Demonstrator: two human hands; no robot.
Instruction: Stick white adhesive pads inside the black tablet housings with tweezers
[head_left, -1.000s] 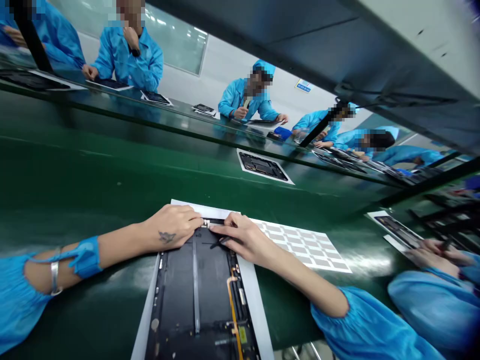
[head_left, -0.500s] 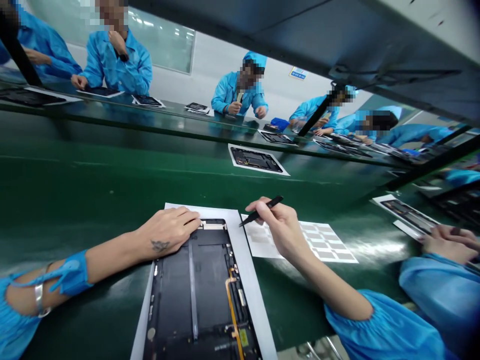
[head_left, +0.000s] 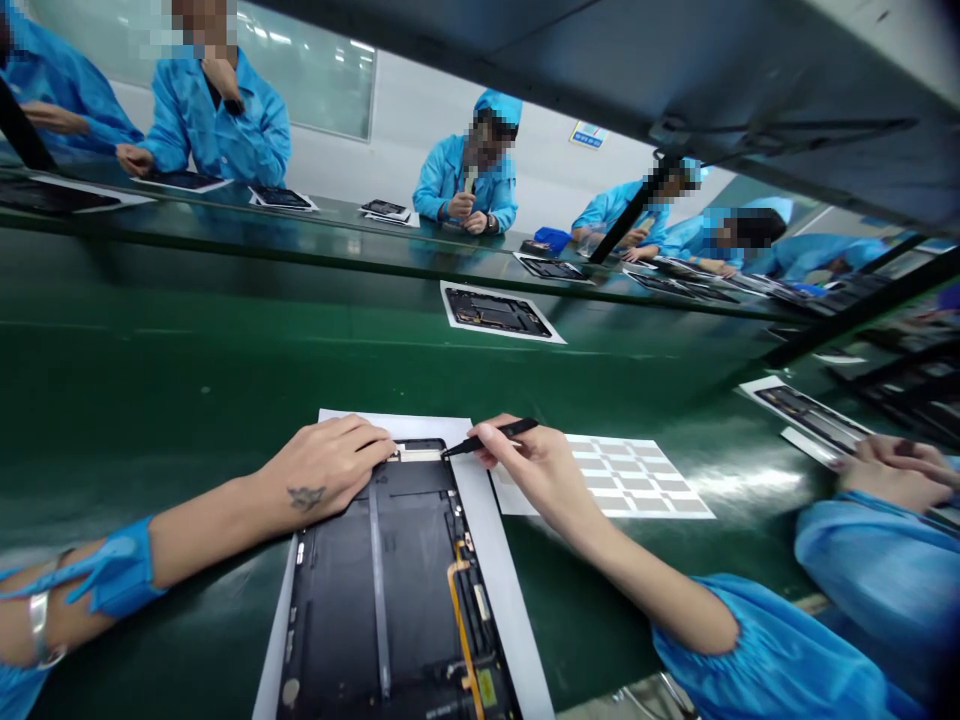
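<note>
In front of me a black tablet housing (head_left: pixel 337 590) lies on a white sheet (head_left: pixel 501 560), with an orange flex cable (head_left: pixel 459 610) along its right side. My left hand (head_left: pixel 337 465) rests on the housing's upper left corner, its fingers stretched out and fingertips beside a pale strip (head_left: pixel 420 455) at the top edge. Black tweezers (head_left: pixel 499 433) are pinched in my right hand (head_left: pixel 536 470). Their tip is at the right end of the strip; whether it grips anything is too small to tell.
A sheet of grey stickers (head_left: pixel 637 478) lies right of the housing. Another housing (head_left: pixel 499 312) lies farther back. At the right, a co-worker's hands (head_left: pixel 900 468) are by a further housing (head_left: pixel 814 415). A shelf (head_left: pixel 600 60) hangs overhead; several people in blue sit opposite.
My right hand has moved left and slightly down, bringing the tweezers' tip from above the white sheet to the strip's right end. The left hand stays on the housing.
</note>
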